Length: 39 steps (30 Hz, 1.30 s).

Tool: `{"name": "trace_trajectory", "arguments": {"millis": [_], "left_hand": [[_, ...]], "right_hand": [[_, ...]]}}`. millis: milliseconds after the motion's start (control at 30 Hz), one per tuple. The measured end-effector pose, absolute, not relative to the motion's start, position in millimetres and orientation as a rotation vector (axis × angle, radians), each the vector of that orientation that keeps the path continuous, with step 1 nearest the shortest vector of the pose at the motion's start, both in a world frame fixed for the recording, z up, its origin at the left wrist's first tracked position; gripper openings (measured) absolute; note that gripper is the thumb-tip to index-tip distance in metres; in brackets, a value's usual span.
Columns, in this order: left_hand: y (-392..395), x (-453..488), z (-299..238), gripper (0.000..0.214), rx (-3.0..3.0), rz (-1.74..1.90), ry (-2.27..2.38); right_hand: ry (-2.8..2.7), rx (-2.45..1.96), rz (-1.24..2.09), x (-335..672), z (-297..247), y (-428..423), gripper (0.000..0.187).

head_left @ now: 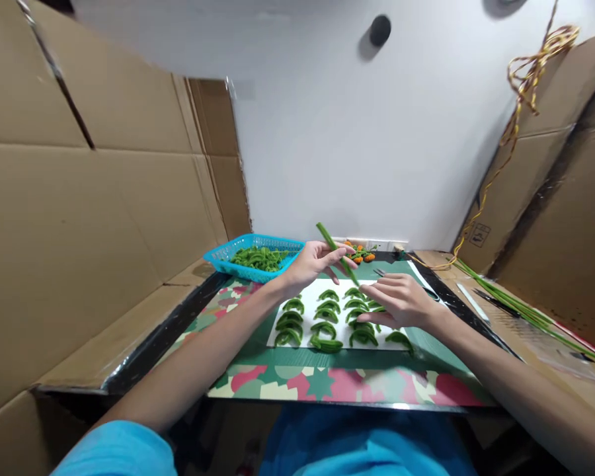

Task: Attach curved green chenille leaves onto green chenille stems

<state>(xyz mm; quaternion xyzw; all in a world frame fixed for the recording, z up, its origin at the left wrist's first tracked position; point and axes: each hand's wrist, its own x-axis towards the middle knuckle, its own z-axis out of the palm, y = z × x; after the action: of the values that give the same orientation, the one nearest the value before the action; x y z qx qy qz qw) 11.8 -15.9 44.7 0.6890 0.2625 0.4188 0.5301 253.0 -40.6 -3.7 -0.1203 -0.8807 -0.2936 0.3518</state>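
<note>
A green fuzzy strip [326, 236], much like a thick pipe cleaner, is held at a slant above the table. Its middle is pinched between the thumb and fingers of my left hand [318, 258]. At the strip's lower end, the fingertips of my right hand [399, 301] are closed on or against it. Beneath both hands lies a white sheet [305, 299] with curved green fuzzy pieces [326, 316] laid out in rows. A straighter green piece [326, 344] lies at the sheet's near edge. My right hand hides part of the right-hand rows.
A blue basket [219, 259] of green pieces [260, 258] stands at the back left. Orange-and-green flower-like pieces [368, 258] lie behind my hands. Scissors [432, 294] lie to the right, with long green stems [515, 304] farther right. Cardboard walls [129, 198] flank the table.
</note>
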Motion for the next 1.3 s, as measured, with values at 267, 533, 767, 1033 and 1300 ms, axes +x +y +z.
{"name": "trace_trajectory", "arguments": {"millis": [267,533,767,1033,1300], "left_hand": [[-22,22,24,0.060,2.010,0.894,0.781],[-25,2,15,0.053,2.370,0.728,0.949],[-19,8,7,0.053,1.798,0.949,0.869],[-16,14,-1,0.055,1.375,1.107,0.806],[-17,13,-1,0.056,1.323,1.195,0.764]], "right_hand": [[-2.109,-0.410,-0.863,239,-5,-34,0.035],[-1.971,-0.503,-0.670,249,-27,-14,0.026],[-1.873,-0.666,-0.581,261,-29,-8,0.019],[-1.889,-0.575,-0.466,251,-31,-17,0.021],[-1.923,-0.544,-0.433,241,-38,-20,0.032]]}}
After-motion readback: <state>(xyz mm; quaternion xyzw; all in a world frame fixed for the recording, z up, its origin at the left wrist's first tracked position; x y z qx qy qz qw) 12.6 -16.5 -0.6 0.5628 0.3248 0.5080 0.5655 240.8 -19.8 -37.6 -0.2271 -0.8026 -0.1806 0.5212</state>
